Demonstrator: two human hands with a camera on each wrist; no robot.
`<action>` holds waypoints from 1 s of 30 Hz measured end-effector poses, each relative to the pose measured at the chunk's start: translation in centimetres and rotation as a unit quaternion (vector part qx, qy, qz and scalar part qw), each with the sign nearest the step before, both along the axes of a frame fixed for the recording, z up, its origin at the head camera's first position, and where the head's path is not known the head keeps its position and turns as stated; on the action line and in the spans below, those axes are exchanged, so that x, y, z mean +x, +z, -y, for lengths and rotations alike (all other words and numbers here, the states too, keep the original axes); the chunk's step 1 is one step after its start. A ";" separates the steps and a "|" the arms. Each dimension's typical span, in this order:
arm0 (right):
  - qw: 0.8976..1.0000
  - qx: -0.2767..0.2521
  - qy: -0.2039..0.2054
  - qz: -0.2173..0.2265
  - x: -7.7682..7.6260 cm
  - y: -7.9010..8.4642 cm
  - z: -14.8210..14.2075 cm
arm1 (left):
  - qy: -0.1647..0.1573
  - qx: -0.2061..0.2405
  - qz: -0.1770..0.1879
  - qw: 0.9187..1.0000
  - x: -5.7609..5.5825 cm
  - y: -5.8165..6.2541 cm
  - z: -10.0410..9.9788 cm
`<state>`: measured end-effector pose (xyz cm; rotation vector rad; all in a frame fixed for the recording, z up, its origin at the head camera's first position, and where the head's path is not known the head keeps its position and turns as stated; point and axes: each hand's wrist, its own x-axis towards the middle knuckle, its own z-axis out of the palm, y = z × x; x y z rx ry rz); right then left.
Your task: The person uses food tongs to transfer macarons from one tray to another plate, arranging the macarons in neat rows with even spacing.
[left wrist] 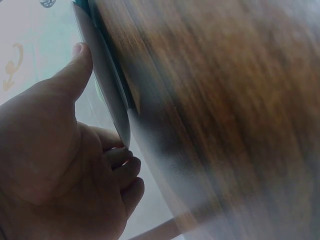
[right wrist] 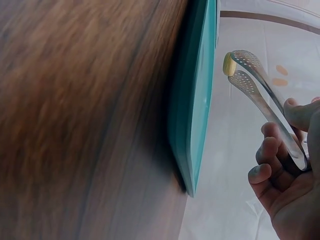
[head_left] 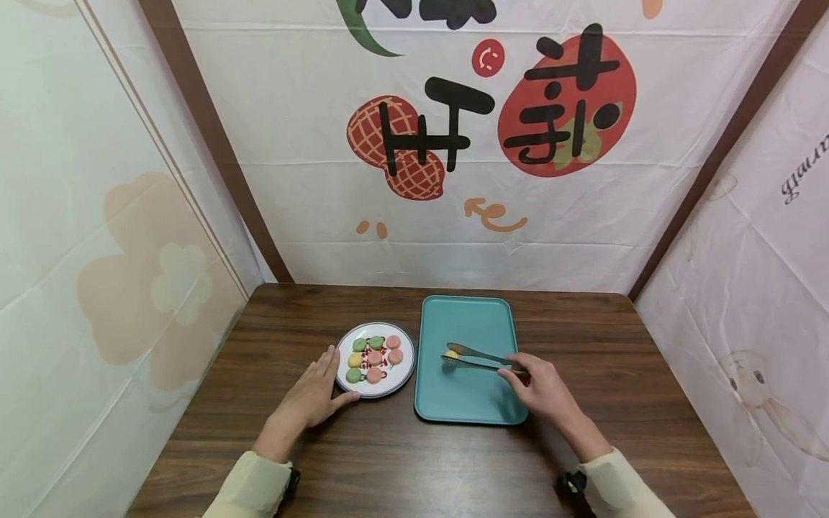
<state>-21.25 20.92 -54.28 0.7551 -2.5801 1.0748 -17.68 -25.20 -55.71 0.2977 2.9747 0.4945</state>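
My left hand [head_left: 314,392] rests its fairly straight fingers and thumb against the near left rim of a round white plate [head_left: 399,383]. Small round macarons in green, pink and yellow lie spread on that plate. In my right hand [head_left: 542,385] are metal tongs [head_left: 482,355], gripped between thumb and fingers, pointing left over a teal tray [head_left: 469,403]. A yellow macaron [right wrist: 229,64] is caught between the perforated tong tips, clearly above the tray surface in the right wrist view. The left wrist view shows the plate's edge [left wrist: 107,80] between thumb and fingers.
Plate and tray stand side by side on a dark wooden table [head_left: 388,460], a narrow gap between them. Printed white cloth walls [head_left: 311,216] enclose the table at the back and both sides.
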 end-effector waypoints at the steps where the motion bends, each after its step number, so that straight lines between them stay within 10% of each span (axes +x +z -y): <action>1: 1.000 0.001 0.003 -0.002 0.0 -0.1 0.1 | -0.001 0.001 -0.001 1.000 0.0 0.0 0.0; 30: 0.997 -0.003 0.073 -0.006 -1.0 0.0 4.2 | 0.008 -0.005 0.020 1.000 -0.1 0.3 0.0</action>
